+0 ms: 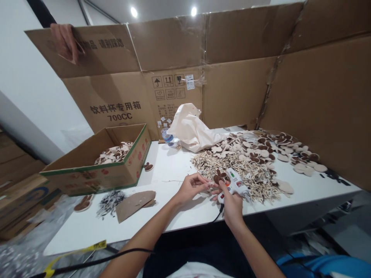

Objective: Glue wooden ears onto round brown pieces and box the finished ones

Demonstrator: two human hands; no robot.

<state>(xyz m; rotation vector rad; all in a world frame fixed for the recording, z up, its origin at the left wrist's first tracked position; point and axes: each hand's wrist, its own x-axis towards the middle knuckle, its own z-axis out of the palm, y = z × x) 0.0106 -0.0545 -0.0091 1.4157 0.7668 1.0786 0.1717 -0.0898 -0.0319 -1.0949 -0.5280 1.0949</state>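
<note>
My right hand is wrapped round a white hot glue gun, whose black cord runs down over the table edge. Close to it, my left hand has thumb and fingertips pinched together on something too small to make out. A brown rabbit-head felt piece shows just above my right thumb; whether a hand holds it or it lies on the pile, I cannot tell. Beyond both hands spreads a heap of short cream cords. Behind that lie many cream and brown felt shapes.
An open cardboard box of felt pieces stands left. Near it lie dark shreds and a cardboard piece. A cream cloth bag and a plastic bottle stand behind. Cardboard walls surround the table; another person's hand rests on top.
</note>
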